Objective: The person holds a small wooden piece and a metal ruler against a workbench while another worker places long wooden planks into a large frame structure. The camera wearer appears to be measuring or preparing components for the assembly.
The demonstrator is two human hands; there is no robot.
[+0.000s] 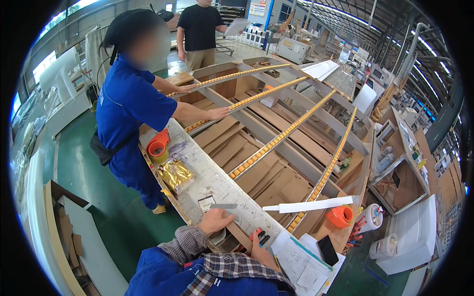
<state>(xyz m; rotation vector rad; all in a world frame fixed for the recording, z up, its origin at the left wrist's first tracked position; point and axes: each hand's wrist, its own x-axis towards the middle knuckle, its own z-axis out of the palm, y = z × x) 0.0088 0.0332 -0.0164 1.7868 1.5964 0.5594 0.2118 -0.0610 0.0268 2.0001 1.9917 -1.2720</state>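
My left hand point(216, 220) is closed at the near edge of the white worktop, its fingers curled. What it holds, if anything, is hidden. A narrow grey strip point(224, 205) lies just beyond its knuckles. Between my hands, a brown flat strip point(239, 236) runs slantwise beside a dark opening. My right hand point(262, 252) closes around part of a small red-and-black tool point(260, 235); its exact kind is unclear. Handwritten sheets point(302, 264) and a black phone point(327, 249) lie to the right of that hand.
Rows of yellow rollers point(281, 135) cross the table frame above cardboard sheets. A co-worker in blue point(131, 96) rests both hands on the rollers at left. Tape dispensers point(339, 216), a gold packet point(175, 173), a white strip point(311, 204) and white buckets point(370, 217) surround the worktop.
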